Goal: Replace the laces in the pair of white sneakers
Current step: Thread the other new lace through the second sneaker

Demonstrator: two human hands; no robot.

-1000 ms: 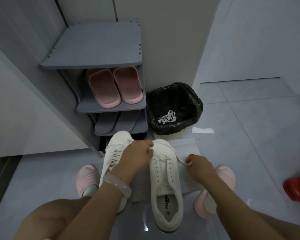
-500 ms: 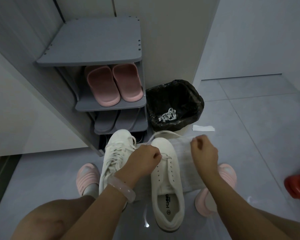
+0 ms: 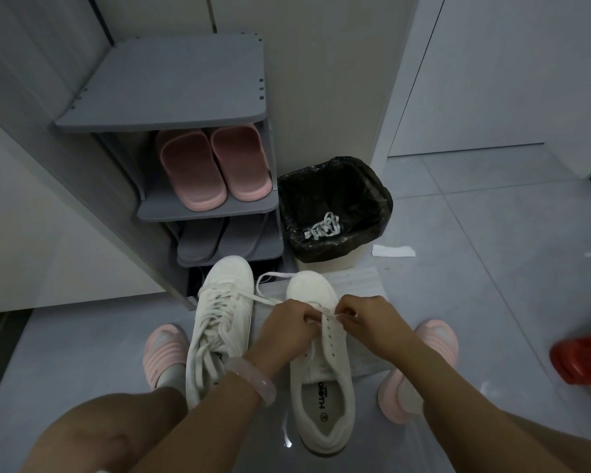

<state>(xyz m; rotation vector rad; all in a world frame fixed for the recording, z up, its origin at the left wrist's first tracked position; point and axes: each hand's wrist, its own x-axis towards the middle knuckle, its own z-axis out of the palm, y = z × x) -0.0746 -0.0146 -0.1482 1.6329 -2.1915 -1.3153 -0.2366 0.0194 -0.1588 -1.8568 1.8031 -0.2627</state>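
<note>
Two white sneakers stand side by side on the grey floor in front of me. The left sneaker (image 3: pixel 220 322) is fully laced. The right sneaker (image 3: pixel 325 380) has open eyelets and a white lace (image 3: pixel 270 285) running from its toe area in a loop past the toe. My left hand (image 3: pixel 289 324) pinches the lace over the front eyelets. My right hand (image 3: pixel 369 322) pinches the lace end just right of it, over the same shoe. The two hands almost touch.
A grey shoe rack (image 3: pixel 171 97) with pink slippers (image 3: pixel 212 169) stands behind the sneakers. A black-lined bin (image 3: pixel 372 199) holding a bundle of old white laces (image 3: pixel 321 227) sits beside it. A white sheet (image 3: pixel 355 278) lies under the right sneaker. A red object (image 3: pixel 584 360) is at the right edge.
My right hand came back down from beside the toe to the right sneaker's front eyelets, next to my left hand. The lace now loops slack past the toe.
</note>
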